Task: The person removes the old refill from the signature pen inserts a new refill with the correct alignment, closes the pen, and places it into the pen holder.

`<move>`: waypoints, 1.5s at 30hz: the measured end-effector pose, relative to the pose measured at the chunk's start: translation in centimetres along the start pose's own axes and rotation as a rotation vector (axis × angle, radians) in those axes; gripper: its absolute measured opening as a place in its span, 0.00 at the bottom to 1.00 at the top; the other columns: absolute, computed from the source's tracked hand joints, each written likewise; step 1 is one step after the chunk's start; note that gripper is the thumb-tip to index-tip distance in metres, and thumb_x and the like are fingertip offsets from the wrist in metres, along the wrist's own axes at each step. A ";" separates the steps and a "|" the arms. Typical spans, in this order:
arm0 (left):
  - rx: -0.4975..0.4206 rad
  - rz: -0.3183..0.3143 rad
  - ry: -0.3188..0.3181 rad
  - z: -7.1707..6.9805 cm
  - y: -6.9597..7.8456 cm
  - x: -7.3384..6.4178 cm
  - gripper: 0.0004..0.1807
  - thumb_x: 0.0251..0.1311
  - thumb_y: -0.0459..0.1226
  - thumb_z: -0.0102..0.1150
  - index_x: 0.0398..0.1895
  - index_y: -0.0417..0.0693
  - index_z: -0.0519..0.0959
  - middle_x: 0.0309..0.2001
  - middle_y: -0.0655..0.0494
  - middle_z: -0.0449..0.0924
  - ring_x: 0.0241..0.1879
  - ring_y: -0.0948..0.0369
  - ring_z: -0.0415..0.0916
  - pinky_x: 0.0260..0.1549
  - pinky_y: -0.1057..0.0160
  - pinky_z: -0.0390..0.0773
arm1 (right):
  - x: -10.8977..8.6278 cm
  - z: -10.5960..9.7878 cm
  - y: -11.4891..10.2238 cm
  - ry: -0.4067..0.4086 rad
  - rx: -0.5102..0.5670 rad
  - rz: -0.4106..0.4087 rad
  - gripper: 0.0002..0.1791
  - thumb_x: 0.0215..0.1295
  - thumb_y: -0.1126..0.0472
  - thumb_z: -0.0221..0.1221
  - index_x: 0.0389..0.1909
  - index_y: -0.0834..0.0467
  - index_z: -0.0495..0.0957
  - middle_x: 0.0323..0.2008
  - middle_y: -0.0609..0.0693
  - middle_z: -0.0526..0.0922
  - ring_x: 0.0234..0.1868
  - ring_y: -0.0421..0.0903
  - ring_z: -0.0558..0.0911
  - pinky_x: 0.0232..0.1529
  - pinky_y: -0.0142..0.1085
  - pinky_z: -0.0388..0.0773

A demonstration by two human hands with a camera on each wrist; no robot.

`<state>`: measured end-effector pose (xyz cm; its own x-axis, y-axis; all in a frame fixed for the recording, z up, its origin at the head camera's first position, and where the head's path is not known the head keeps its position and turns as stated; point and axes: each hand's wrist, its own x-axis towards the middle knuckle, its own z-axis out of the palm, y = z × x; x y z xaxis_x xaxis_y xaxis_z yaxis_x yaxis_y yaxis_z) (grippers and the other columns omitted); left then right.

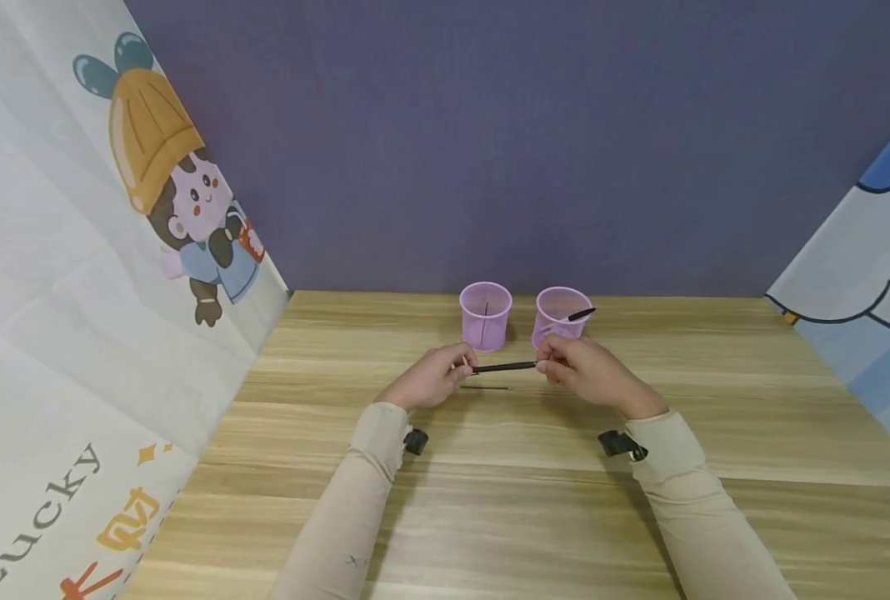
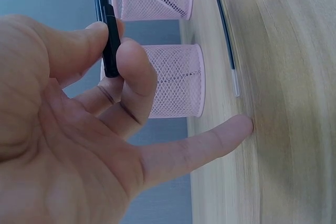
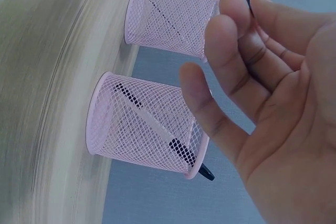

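Note:
A black pen (image 1: 503, 367) is held level between two hands, just above the wooden table. My left hand (image 1: 430, 375) pinches its clip end (image 2: 109, 45) between thumb and index finger, with the little finger stretched out toward the tabletop. The other end is pinched by my right hand (image 1: 591, 375), whose remaining fingers are loosely bent. Below the pen, a thin dark pen refill (image 1: 486, 387) with a clear tip lies on the table, near the left hand's little finger in the left wrist view.
Behind the hands stand two pink mesh pen cups. A thin dark refill leans in the left cup (image 1: 496, 335). The right cup (image 1: 550, 322) has a pen (image 3: 152, 121) with a pale middle and black ends, sticking out over its rim. A dark panel (image 1: 520, 150) rises behind the table.

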<state>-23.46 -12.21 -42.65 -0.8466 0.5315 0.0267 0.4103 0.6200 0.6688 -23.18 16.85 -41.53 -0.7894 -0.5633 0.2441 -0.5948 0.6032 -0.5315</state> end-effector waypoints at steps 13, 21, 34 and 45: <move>0.018 0.008 0.009 0.0 0.2 0.1 0.05 0.76 0.33 0.51 0.46 0.48 0.77 0.47 0.44 0.85 0.41 0.58 0.79 0.43 0.60 0.81 | -0.1 0.0 -0.1 -0.013 0.016 0.040 0.06 0.74 0.63 0.59 0.35 0.53 0.75 0.22 0.41 0.77 0.22 0.36 0.72 0.23 0.31 0.70; 0.024 0.011 0.026 0.1 0.2 0.1 0.05 0.75 0.33 0.52 0.46 0.47 0.77 0.47 0.44 0.85 0.41 0.58 0.78 0.44 0.59 0.81 | -0.1 -0.1 -0.2 -0.023 0.027 0.059 0.05 0.74 0.62 0.59 0.35 0.52 0.76 0.22 0.42 0.77 0.22 0.37 0.72 0.23 0.31 0.69; 0.066 0.040 0.091 0.4 0.4 0.5 0.05 0.75 0.34 0.53 0.47 0.47 0.79 0.46 0.51 0.85 0.41 0.60 0.77 0.46 0.59 0.80 | -0.3 -0.6 -0.2 -0.034 0.057 0.136 0.05 0.75 0.61 0.58 0.37 0.53 0.76 0.24 0.45 0.81 0.26 0.41 0.77 0.26 0.33 0.73; 0.083 0.080 0.139 0.7 0.4 0.4 0.04 0.75 0.33 0.54 0.45 0.46 0.79 0.44 0.51 0.84 0.43 0.58 0.78 0.48 0.57 0.81 | -0.3 -0.7 -0.1 -0.015 0.049 0.127 0.06 0.75 0.60 0.58 0.35 0.53 0.75 0.22 0.43 0.78 0.22 0.39 0.73 0.24 0.33 0.70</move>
<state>-23.38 -11.36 -42.85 -0.8468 0.4992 0.1837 0.4996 0.6278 0.5969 -22.96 17.30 -40.99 -0.8552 -0.4928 0.1604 -0.4818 0.6419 -0.5965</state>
